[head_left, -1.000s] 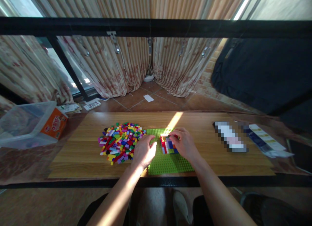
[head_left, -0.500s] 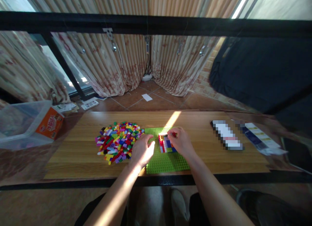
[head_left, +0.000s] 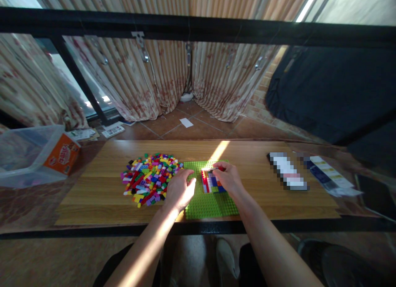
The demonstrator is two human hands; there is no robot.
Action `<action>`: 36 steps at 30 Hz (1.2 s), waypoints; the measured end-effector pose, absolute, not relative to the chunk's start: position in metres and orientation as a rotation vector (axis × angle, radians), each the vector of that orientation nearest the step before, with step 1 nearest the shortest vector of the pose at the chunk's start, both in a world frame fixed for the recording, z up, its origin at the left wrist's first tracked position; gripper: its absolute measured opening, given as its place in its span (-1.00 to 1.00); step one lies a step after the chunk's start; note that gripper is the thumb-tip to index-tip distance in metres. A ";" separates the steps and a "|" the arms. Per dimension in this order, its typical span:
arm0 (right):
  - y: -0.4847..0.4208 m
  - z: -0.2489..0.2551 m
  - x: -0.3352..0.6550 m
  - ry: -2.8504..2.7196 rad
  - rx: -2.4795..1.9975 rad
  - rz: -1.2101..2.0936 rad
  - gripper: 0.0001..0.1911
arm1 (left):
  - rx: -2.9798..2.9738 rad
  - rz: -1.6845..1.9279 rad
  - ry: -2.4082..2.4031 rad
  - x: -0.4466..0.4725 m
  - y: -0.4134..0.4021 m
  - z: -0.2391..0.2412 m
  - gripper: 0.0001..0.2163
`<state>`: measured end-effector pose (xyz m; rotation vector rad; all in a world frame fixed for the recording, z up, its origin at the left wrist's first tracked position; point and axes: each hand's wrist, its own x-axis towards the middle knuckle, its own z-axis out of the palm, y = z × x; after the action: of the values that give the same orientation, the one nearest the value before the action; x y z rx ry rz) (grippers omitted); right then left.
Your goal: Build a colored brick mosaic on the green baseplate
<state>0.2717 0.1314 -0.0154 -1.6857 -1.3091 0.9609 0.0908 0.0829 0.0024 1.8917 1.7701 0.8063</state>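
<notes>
On a green studded baseplate (head_left: 213, 210) sits a low patch of building bricks (head_left: 208, 183) in red, white, blue and other colours. My right hand (head_left: 228, 177) bends over the far right part of that patch, thumb and fingers pinched at a small building brick mostly hidden by the fingertips. Over the baseplate's left edge, my left hand (head_left: 180, 190) hovers with thumb and fingers apart, holding nothing. Just left of it spreads a heap of loose, many-coloured bricks (head_left: 148, 179).
A wooden table (head_left: 95, 188) carries all this. To the right lie a pixelated phone-like object (head_left: 287, 171) and printed papers (head_left: 331, 173). A clear plastic bin (head_left: 27, 155) with an orange label stands at left. A black bar (head_left: 198, 29) crosses beyond the table.
My right hand has shifted slightly, its fingertips lower against the far edge of the brick patch. The left hand stays nearly still. The camera view has moved slightly.
</notes>
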 end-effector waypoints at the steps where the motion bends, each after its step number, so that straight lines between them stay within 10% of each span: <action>1: 0.131 -0.015 0.271 -1.302 -1.682 0.972 -0.64 | 1.892 0.807 1.772 0.091 0.083 0.003 -0.78; 36: 0.061 -0.006 0.176 -2.260 -0.811 0.449 -0.83 | 1.494 1.381 2.028 0.017 0.086 0.029 -0.82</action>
<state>0.1761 0.0609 -0.0060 -0.8107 -2.2605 0.4491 0.0169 0.0862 0.0285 1.4944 2.0285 1.3805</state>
